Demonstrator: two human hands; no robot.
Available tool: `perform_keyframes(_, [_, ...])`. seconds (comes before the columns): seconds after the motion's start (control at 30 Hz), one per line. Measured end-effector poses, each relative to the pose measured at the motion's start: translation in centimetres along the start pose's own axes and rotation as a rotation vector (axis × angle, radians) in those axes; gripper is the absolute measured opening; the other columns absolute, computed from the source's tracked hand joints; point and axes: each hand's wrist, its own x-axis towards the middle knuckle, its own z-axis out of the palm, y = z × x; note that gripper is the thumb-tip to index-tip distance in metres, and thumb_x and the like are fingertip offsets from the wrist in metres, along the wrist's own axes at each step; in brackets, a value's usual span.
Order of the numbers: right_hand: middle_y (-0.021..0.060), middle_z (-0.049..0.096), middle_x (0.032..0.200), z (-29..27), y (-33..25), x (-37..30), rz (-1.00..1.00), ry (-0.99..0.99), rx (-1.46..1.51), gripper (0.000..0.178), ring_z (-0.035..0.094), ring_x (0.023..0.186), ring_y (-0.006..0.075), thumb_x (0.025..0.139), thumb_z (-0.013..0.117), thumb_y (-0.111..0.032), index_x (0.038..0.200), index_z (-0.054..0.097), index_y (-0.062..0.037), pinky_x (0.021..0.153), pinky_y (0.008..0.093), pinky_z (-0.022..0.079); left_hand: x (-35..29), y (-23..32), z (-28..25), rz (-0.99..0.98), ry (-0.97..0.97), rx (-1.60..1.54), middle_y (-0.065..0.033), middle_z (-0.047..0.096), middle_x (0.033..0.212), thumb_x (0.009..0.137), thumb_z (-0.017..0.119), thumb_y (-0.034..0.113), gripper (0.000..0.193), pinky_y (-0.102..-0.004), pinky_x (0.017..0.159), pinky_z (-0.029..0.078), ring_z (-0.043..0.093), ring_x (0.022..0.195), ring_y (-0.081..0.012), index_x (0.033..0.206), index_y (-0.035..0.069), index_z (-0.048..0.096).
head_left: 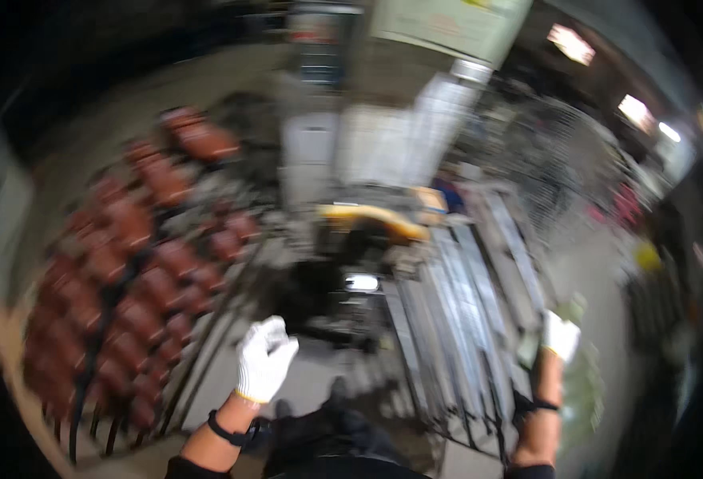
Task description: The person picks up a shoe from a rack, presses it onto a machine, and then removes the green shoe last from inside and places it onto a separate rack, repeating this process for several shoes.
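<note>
My left hand, in a white knit glove, is raised in front of my body at lower centre. Its fingers are loosely curled with the thumb apart, and nothing shows in it. My right hand, also gloved in white, is stretched out at the right beside the long metal bars. Motion smears its fingers. A pale green, translucent sheet-like thing lies around and below that hand; whether the hand grips it I cannot tell. The long grey metal bars lie side by side between my two hands.
Rows of reddish-brown rounded parts fill a rack on the left. A curved yellow piece crosses a dark machine ahead, above a bright lamp. Behind stand pale cabinets. A large wire-guarded fan is at the back right.
</note>
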Motion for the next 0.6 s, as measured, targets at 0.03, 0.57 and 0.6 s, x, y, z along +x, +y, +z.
perform_keyframes(0.03, [0.025, 0.079, 0.097, -0.9, 0.6, 0.8, -0.022, -0.085, -0.043, 0.05, 0.073, 0.09, 0.043, 0.09, 0.07, -0.042, 0.101, 0.079, 0.0061, 0.087, 0.0507, 0.055, 0.8, 1.2, -4.7, -0.016, 0.259, 0.103, -0.0061, 0.071, 0.109, 0.088, 0.079, -0.006, 0.038, -0.0316, 0.089, 0.059, 0.07, 0.097, -0.0149, 0.123, 0.0, 0.067])
perform_keyframes(0.57, [0.0094, 0.074, 0.095, 1.7, -31.0, -35.6, -1.0, -0.698, 1.05, 0.029, 0.069, 0.084, 0.0164, 0.085, 0.079, -0.007, 0.113, 0.074, -0.0013, 0.082, 0.0304, 0.057, -0.5, -2.5, -50.4, -0.542, 1.134, 0.327, -0.025, 0.069, 0.136, 0.08, 0.087, 0.043, 0.089, -0.0454, 0.104, 0.058, 0.07, 0.122, -0.0386, 0.144, -0.011, 0.055])
perform_keyframes(0.6, [0.0068, 0.075, 0.092, 0.9, -31.6, -38.5, -0.96, -0.882, 1.056, 0.029, 0.068, 0.08, 0.0134, 0.084, 0.08, -0.004, 0.112, 0.074, -0.0007, 0.079, 0.0294, 0.058, -3.3, -6.1, -54.0, -0.337, 1.071, -0.015, -0.0218, 0.072, 0.131, 0.087, 0.084, 0.037, 0.074, -0.046, 0.1, 0.06, 0.072, 0.116, -0.0369, 0.139, -0.01, 0.061])
